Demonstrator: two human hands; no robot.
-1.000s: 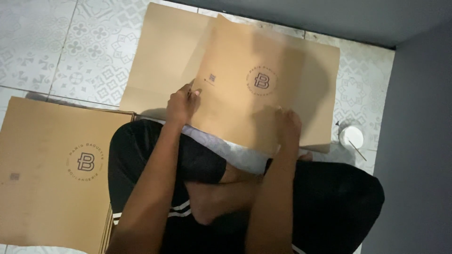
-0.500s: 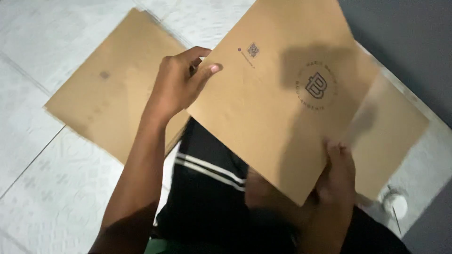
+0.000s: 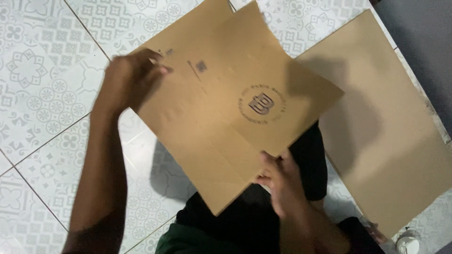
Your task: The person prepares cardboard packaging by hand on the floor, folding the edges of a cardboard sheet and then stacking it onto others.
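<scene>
so the flat cardboard sheet (image 3: pixel 221 103) with a round stamp is held up over the lap and the patterned tile floor (image 3: pixel 37 70). left hand (image 3: pixel 129 80) is blurry, fingers curled on its far edge, right hand (image 3: pixel 282 181) pinches the near edge. another cardboard sheet (image 3: pixel 395 131) lies flat to the right

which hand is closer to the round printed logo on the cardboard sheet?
Right. The right hand grips the cardboard sheet at its near edge, just below the round logo. The left hand holds the far left corner, farther from the logo.
</scene>
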